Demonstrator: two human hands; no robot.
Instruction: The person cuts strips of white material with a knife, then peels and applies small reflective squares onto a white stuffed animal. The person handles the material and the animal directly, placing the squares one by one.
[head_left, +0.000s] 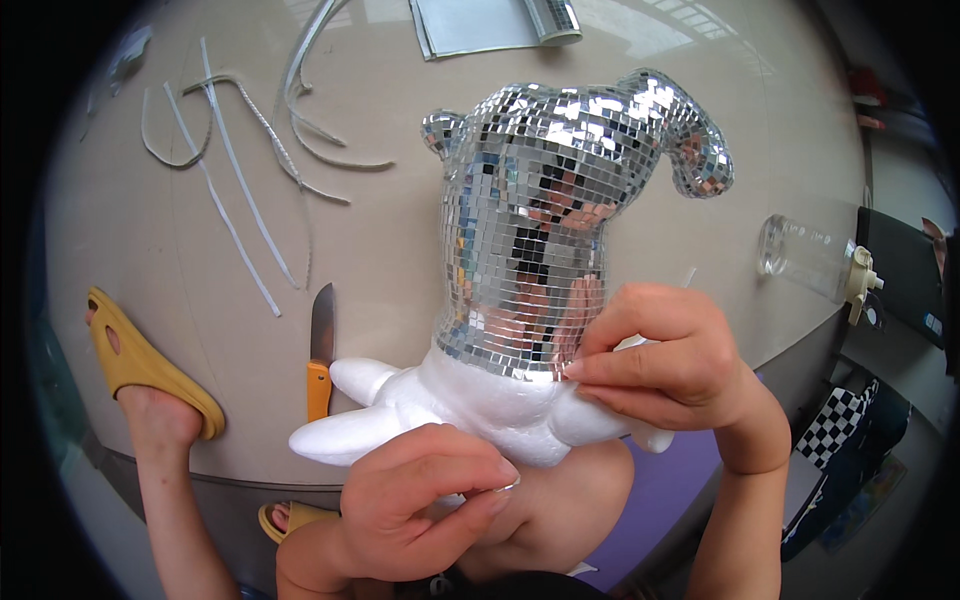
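A white foam figure (495, 412) with rounded limbs lies across my lap and the floor edge. Its upper body is wrapped in rows of small square mirror tiles (532, 277), while the end near me is bare. My right hand (667, 360) pinches a strip of mirror tiles (555, 373) against the lower edge of the tiled area. Something white shows between its fingers. Below the figure, my left hand (427, 499) holds a small shiny piece (507, 486) between thumb and forefinger, apart from the tiles; fingers hide most of that piece.
A knife (320, 352) with an orange handle lies left of the figure. Several thin strips (232, 180) are scattered at the upper left. Mirror-tile sheets (487, 30) lie at the top. A clear bottle (810, 251) lies at right. My feet wear yellow slippers (142, 360).
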